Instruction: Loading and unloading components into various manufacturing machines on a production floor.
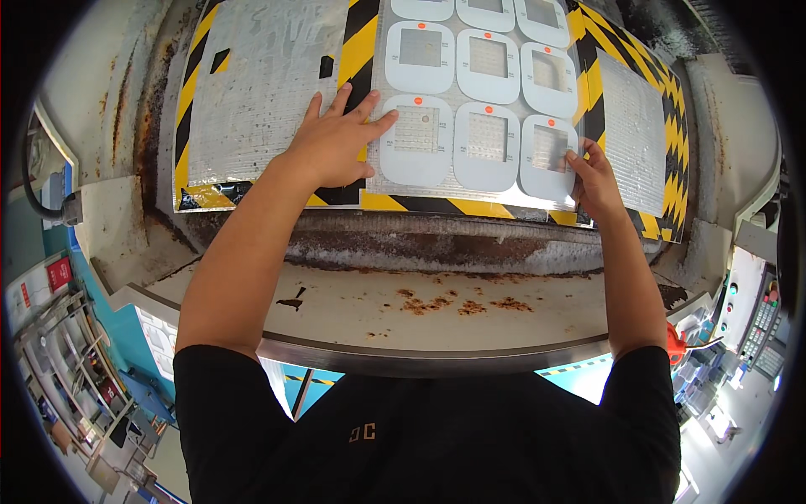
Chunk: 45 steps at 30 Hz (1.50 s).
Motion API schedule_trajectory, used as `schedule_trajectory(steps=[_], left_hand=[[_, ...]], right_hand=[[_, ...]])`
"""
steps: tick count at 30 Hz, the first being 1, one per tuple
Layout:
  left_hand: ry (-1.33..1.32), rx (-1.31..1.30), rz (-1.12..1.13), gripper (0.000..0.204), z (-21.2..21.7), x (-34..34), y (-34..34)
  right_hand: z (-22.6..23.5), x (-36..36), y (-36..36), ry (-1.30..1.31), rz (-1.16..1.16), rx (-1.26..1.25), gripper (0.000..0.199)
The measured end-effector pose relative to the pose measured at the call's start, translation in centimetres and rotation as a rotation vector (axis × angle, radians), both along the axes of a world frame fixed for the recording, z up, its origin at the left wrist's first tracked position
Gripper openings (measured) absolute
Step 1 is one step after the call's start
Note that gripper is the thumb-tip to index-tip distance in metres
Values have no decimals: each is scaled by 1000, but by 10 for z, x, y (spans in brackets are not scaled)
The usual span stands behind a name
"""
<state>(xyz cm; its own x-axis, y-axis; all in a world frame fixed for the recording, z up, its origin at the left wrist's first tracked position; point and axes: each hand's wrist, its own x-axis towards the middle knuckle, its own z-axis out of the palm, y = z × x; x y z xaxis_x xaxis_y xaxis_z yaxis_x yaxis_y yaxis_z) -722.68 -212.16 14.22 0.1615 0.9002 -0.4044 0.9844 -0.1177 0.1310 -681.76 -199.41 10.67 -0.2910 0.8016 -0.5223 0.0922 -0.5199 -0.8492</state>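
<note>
Rows of pale, rounded-square panels, each with a window and a small orange dot, lie on a flat ribbed bed (504, 195) edged with black-and-yellow striped tape. My left hand (336, 143) is spread open over the tape left of the panels, and its fingertips reach the edge of the near-left panel (411, 170). At the near-right panel (547, 181), my right hand (598, 183) pinches the right edge between thumb and fingers; part of those fingers is hidden. Between these two lies the near-middle panel (485, 174), untouched by either hand.
A rust-spotted ledge (403, 323) runs between me and the bed. Rusty machine walls rise on both sides. Far right stands a control panel with a keypad (760, 315), near a red object (675, 344). A cluttered rack (75, 361) is at lower left.
</note>
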Motion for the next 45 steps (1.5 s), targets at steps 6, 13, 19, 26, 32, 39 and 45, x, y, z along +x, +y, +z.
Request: schedule_trajectory(steps=[6, 13, 19, 26, 32, 39, 45], left_hand=[[19, -11, -6, 85, 1, 0, 1], [20, -9, -3, 84, 2, -1, 1], [22, -24, 0, 85, 3, 0, 3], [30, -34, 1, 84, 2, 0, 2], [32, -43, 0, 83, 3, 0, 3], [25, -80, 13, 91, 5, 0, 4], [29, -37, 1, 84, 4, 1, 3]], right_hand=[[0, 0, 0, -10, -14, -7, 25], [-2, 1, 2, -5, -5, -15, 24], [-5, 4, 4, 9, -6, -19, 23], [-1, 1, 2, 1, -8, -23, 23], [-1, 0, 2, -17, -10, -17, 24], [-1, 0, 2, -19, -4, -18, 23], [-2, 3, 2, 8, 2, -11, 23]])
